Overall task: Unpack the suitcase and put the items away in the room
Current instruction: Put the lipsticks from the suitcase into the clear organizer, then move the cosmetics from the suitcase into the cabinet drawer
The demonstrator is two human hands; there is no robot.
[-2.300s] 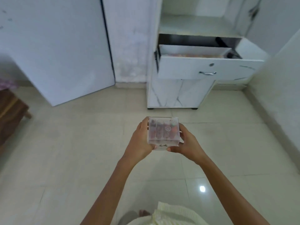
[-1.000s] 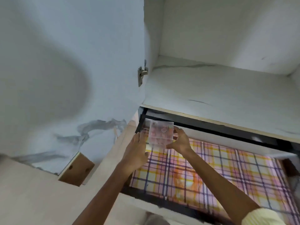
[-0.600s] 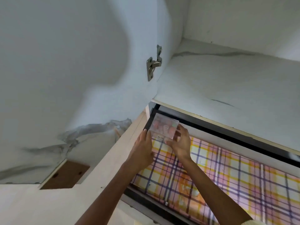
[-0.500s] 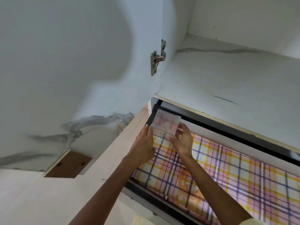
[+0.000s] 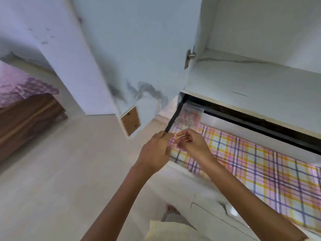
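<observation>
Both empty, loosely curled, left hand [image 5: 154, 150] and right hand [image 5: 193, 145] hover by box [image 5: 190, 117] stowed in drawer [image 5: 260, 162]; next, likely another item.

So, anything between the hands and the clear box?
Nothing visible: the clear box sits in the far left corner of the drawer, only plaid liner between it and the left hand and right hand.
</observation>
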